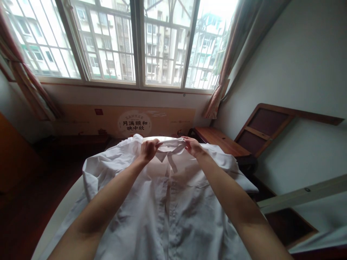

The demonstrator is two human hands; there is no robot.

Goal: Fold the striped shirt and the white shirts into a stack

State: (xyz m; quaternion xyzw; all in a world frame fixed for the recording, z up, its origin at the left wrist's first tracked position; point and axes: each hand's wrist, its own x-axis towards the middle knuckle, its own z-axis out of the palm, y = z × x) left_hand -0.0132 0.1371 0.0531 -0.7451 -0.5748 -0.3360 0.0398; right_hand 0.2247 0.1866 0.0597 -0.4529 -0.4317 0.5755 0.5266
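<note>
One white shirt (168, 202) lies spread front-up on a pale surface (58, 213), its button placket running straight toward the window and its single collar (169, 144) lifted at the far end. Two bare hands meet at that collar: the left hand (148, 150) has its grip clenched on the left part of the collar, and the right hand (193, 145) pinches the right part, with one collar point hanging down between them. Farther right, one wooden bedside table (221, 141) stands against the wall, with one dark wooden headboard (267, 126) beside it.
</note>
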